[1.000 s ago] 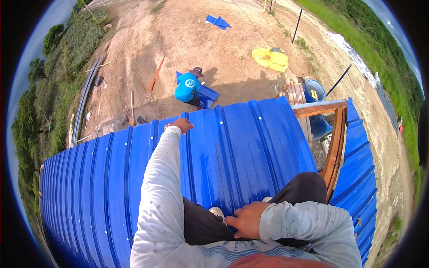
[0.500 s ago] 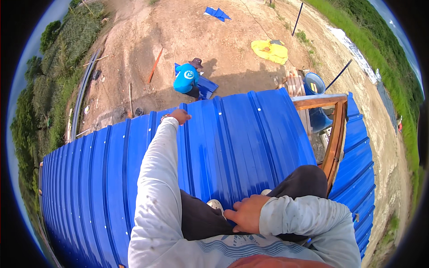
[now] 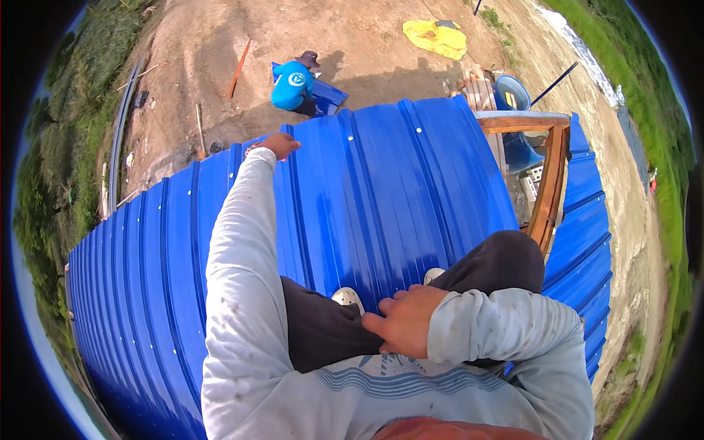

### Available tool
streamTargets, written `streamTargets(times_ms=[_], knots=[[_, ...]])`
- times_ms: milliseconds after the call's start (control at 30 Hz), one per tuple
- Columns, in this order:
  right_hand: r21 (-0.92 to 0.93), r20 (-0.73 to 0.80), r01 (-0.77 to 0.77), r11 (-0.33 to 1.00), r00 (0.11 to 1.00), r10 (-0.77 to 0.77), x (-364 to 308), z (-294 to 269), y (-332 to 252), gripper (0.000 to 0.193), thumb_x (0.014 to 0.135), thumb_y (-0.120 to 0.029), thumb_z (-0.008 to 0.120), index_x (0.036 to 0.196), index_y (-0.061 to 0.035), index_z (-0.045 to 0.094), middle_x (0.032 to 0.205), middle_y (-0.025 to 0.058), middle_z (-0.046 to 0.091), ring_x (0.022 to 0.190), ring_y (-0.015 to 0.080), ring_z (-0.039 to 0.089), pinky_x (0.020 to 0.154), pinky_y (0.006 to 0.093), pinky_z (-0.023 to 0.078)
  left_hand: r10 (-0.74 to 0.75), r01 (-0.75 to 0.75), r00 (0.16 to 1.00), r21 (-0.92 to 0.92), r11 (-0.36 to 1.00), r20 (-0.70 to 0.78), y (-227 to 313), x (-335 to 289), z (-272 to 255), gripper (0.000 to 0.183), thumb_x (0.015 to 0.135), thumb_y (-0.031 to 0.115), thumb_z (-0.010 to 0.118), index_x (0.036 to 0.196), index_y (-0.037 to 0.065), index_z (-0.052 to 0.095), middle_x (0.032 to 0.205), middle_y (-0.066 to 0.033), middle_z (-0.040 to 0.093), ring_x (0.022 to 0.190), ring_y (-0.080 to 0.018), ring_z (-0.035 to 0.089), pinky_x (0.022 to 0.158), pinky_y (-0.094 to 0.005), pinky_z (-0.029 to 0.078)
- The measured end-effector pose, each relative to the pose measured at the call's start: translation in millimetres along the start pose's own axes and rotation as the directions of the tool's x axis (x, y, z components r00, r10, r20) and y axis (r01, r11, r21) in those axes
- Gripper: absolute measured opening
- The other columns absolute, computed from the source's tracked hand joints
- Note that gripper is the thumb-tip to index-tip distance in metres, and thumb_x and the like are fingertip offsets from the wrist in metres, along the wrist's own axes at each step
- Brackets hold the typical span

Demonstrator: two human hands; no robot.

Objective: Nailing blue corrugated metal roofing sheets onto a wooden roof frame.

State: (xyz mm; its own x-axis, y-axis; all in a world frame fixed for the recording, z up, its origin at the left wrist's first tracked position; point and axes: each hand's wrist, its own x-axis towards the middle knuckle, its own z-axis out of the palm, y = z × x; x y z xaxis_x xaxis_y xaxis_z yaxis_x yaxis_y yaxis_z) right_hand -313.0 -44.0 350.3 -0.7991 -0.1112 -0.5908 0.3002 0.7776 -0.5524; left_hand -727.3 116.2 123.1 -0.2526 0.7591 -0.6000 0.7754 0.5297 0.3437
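Blue roof: where does it lie against the hands?

Right under them, spreading off to the left and ahead of the body. The left hand is stretched out to the far edge of the roof, its fingers loosely bent. I cannot tell whether they touch the metal or have hold of anything.

And the right hand?

Over the near part of the roof, in front of the belly, half curled, thumb pointing left. Its palm is hidden, so I cannot tell what, if anything, is inside.

What is close by?

A pair of pale shoes on the roof just beyond the right hand, and dark trousers bent above it. Small white screw heads dot the roof.

And along its right side?

A brown wooden frame, then more blue sheeting to the right of the roof.

Beyond the far edge?

On the ground past it, a co-worker in a blue shirt and dark hat bends over a small blue sheet. Off the roof's far right corner stand a blue barrel and some boards; farther past the roof lies a yellow cloth.
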Motion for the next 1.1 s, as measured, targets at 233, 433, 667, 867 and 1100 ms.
streamTargets(times_ms=[233,433,667,867,1100], knots=[[-0.003,-0.078,0.02,1.0,0.997,-0.02,-0.5,2.3,0.1,0.042,0.09,-0.035,0.065,0.117,-0.0048,0.056,0.098,0.0154,0.065,0.092,0.0339,0.067,0.081,0.0456,0.052,0.011,-0.011,1.0,-0.015,1.0,-0.005,-1.7,0.9,1.0,0.048,0.091,0.046,0.061,0.123,0.009,0.063,0.1,-0.0056,0.066,0.081,-0.0179,0.065,0.061,-0.0355,0.052],[0.004,-0.073,0.02,1.0,0.997,-0.02,-0.3,2.4,1.0,0.043,0.09,-0.036,0.065,0.118,-0.0052,0.055,0.097,0.0148,0.065,0.092,0.0335,0.067,0.08,0.0453,0.052,0.05,-0.055,0.995,-0.056,0.997,-0.081,-5.6,3.1,6.6,0.05,0.091,0.045,0.061,0.12,0.003,0.066,0.095,-0.0104,0.07,0.073,-0.0204,0.068,0.057,-0.0387,0.053],[0.036,0.044,-0.03,0.999,0.999,0.029,-0.3,-8.2,-1.2,0.041,0.092,-0.03,0.061,0.125,-0.0054,0.057,0.11,0.0171,0.065,0.102,0.0339,0.065,0.089,0.0453,0.051,0.032,-0.035,0.996,-0.039,0.999,-0.08,-7.2,8.1,8.0,0.052,0.091,0.046,0.061,0.122,0.004,0.065,0.095,-0.0106,0.071,0.074,-0.0212,0.068,0.057,-0.0382,0.052],[0.038,0.035,-0.019,0.999,0.999,0.017,0.5,-6.7,0.6,0.042,0.092,-0.03,0.061,0.126,-0.0053,0.056,0.111,0.0177,0.065,0.102,0.0344,0.065,0.089,0.0459,0.051,0.029,-0.031,0.998,-0.033,0.999,-0.063,-7.1,7.5,7.8,0.053,0.091,0.047,0.061,0.123,0.005,0.065,0.093,-0.0116,0.07,0.073,-0.022,0.068,0.057,-0.0377,0.052],[-0.006,-0.049,0.024,1.0,0.999,-0.024,3.7,2.0,5.2,0.043,0.09,-0.037,0.064,0.118,-0.0057,0.055,0.099,0.0154,0.066,0.093,0.0332,0.067,0.08,0.0458,0.052,0.022,-0.026,0.997,-0.058,0.998,-0.076,-5.7,0.3,7.7,0.053,0.09,0.047,0.061,0.122,0.005,0.065,0.092,-0.0118,0.07,0.075,-0.0222,0.068,0.057,-0.0377,0.052]])
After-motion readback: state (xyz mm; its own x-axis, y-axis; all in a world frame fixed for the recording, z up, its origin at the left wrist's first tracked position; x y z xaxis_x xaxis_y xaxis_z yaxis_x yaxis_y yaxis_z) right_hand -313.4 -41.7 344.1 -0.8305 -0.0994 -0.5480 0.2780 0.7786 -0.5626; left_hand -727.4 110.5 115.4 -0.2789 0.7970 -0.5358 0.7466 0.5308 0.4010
